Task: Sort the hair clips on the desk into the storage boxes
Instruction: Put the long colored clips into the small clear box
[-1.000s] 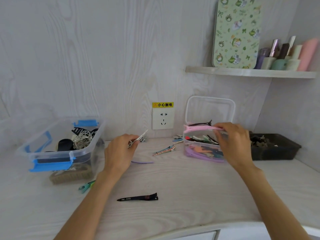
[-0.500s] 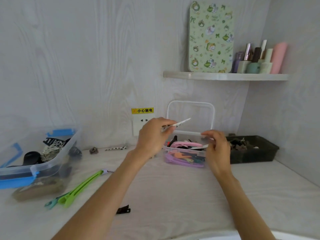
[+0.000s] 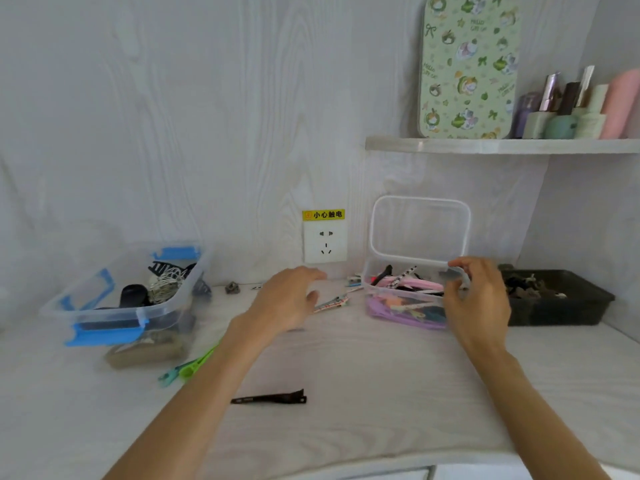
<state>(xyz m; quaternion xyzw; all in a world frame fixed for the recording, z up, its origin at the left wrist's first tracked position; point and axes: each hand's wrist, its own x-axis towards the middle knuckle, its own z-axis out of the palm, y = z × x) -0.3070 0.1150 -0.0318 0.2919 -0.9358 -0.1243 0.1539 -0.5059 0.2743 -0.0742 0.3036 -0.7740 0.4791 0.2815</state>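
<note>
Head view: left hand [image 3: 287, 303] hovers over the bench [image 3: 363, 375], fingers loosely spread, grip holding nothing, just left of a patterned clip [image 3: 330, 304] lying flat. Right hand [image 3: 476, 299] at the clear box [image 3: 391, 289], thumb and fingers curled on its near rim; grip on the box. Box lid [image 3: 420, 230] stands upright behind; pink, black and checked clips inside. Black clip [image 3: 269, 398] lies near the bench front. Green clip [image 3: 199, 362] beside the blue-latched box [image 3: 114, 306] at left. Dark tray [image 3: 561, 306] just right of the clear box
</note>
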